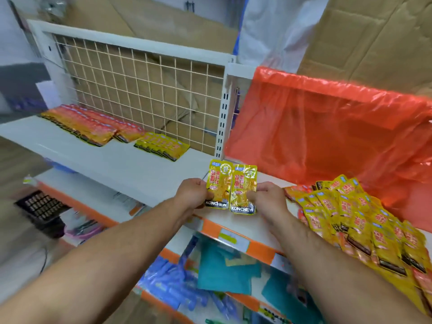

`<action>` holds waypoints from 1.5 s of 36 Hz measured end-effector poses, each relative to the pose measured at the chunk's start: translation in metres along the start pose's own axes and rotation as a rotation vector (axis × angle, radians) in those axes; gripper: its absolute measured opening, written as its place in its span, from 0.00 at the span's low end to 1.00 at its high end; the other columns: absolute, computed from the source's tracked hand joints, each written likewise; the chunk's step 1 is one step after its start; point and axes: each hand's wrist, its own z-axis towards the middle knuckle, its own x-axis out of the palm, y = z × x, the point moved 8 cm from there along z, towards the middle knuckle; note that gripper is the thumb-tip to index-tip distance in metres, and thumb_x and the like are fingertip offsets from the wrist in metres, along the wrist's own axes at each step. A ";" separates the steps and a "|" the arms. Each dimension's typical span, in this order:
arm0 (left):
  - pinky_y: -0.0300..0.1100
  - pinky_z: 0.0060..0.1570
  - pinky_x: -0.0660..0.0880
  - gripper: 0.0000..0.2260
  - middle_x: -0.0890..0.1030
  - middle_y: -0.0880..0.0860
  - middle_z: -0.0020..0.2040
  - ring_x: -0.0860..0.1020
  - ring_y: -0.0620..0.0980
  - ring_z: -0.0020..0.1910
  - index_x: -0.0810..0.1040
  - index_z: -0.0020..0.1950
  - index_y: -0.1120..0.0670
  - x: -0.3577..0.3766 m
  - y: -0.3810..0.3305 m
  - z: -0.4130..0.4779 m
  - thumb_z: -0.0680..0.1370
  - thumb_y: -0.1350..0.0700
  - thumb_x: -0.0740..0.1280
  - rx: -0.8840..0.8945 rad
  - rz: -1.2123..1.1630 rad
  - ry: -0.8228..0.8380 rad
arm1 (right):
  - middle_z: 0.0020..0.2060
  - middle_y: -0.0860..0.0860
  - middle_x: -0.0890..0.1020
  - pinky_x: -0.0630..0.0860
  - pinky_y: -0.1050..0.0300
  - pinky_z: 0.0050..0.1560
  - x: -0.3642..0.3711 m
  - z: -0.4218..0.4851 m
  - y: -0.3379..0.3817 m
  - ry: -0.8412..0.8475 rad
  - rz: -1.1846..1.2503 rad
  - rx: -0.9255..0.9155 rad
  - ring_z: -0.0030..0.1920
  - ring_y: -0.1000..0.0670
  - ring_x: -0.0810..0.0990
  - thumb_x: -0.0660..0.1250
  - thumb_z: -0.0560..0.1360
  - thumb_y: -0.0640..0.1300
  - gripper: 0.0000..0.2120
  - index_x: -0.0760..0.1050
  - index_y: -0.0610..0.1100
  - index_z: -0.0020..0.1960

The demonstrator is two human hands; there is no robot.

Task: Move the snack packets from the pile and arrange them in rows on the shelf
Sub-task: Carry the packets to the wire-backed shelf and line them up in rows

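Two yellow KONCHEW snack packets are held side by side over the white shelf [131, 164]. My left hand [194, 194] pinches the left packet [218, 183] at its lower edge. My right hand [268, 197] pinches the right packet [243, 190]. A loose pile of yellow packets [357, 220] lies on the shelf at the right. Orange and yellow packets stand in overlapping rows [86, 125] at the shelf's back left, with a short yellow row [163, 146] beside them.
A wire mesh back panel [140, 90] closes the shelf behind. An orange plastic bag [327, 127] hangs over the right section, behind the pile. Lower shelves hold blue and teal goods [224, 272]. Cardboard sheets [374, 38] lean behind.
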 end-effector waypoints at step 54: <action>0.45 0.36 0.68 0.21 0.66 0.50 0.21 0.68 0.52 0.26 0.65 0.28 0.53 -0.191 -0.034 0.296 0.68 0.67 0.75 0.002 0.324 0.117 | 0.35 0.44 0.84 0.81 0.46 0.45 0.266 0.191 0.049 -0.050 -0.096 0.258 0.40 0.41 0.84 0.73 0.64 0.40 0.06 0.76 0.42 0.35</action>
